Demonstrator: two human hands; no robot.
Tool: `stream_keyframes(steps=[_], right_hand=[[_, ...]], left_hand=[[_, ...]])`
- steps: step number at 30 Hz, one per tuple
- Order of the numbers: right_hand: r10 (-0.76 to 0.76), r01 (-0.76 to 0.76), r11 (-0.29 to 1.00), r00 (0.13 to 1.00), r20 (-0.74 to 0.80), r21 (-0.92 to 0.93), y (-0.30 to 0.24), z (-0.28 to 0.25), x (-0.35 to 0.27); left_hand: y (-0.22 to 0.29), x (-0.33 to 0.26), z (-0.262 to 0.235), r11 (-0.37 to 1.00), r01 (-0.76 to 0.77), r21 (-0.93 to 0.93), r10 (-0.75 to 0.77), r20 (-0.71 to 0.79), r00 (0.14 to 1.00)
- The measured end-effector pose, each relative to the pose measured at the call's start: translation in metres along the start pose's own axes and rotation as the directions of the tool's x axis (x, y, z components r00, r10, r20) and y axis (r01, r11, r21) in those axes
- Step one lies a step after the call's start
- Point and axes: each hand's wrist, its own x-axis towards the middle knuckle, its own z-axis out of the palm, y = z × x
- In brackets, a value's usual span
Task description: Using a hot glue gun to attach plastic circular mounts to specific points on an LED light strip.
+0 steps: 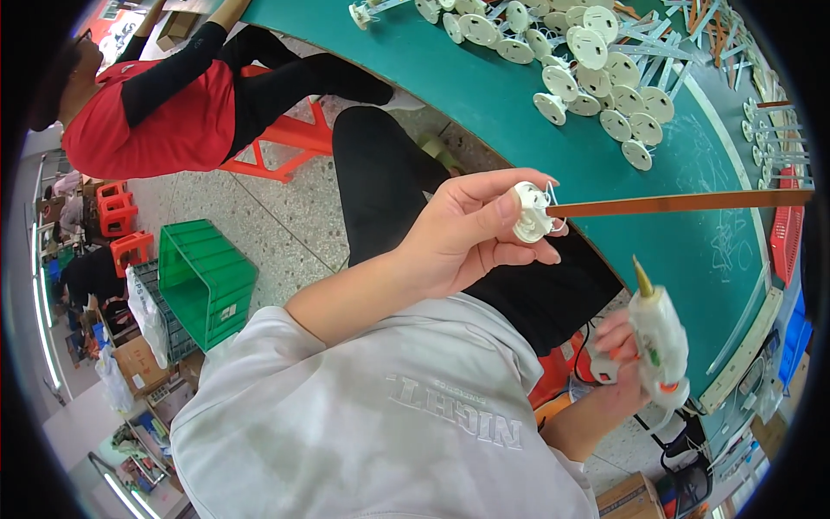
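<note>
While the left hand [471,233] pinches a small white disc part [530,213] with fingers closed on it, a thin brown stick [683,203] runs from the disc out over the green worktop [484,104]. Right hand [618,363] grips a white glue gun [659,337], nozzle up, off the worktop's near edge. More white discs [588,69] piled toward far edge.

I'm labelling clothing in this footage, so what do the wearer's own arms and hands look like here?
Both hands are bare: no gloves, rings or watch visible. The left hand comes from a forearm uncovered to the elbow, where a light grey sleeve is pushed up. The garment has pale raised lettering across the chest. The right hand shows orange-painted nails; its forearm is bare as far as seen.
</note>
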Motion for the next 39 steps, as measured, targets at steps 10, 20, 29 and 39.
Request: stream_keyframes(steps=[10, 20, 29, 39], right_hand=[[-0.049, 0.059, 0.959, 0.998, 0.042, -0.278, -0.003, 0.044, 0.004], [-0.041, 0.063, 0.956, 0.996, 0.082, -0.288, -0.002, 0.045, 0.007], [-0.023, 0.037, 0.951, 0.999, 0.046, -0.308, 0.001, 0.045, 0.006], [-0.045, 0.072, 0.929, 0.996, 0.081, -0.363, 0.001, 0.039, 0.004]], left_hand=[[-0.002, -0.009, 0.013, 0.940, -0.165, 0.298, 0.182, -0.029, 0.983], [-0.004, -0.011, 0.014, 0.810, -0.352, 0.468, 0.375, 0.046, 0.926], [-0.004, -0.011, 0.012, 0.739, -0.412, 0.533, 0.422, 0.111, 0.900], [-0.004, -0.009, 0.014, 0.724, -0.407, 0.557, 0.404, 0.136, 0.905]])
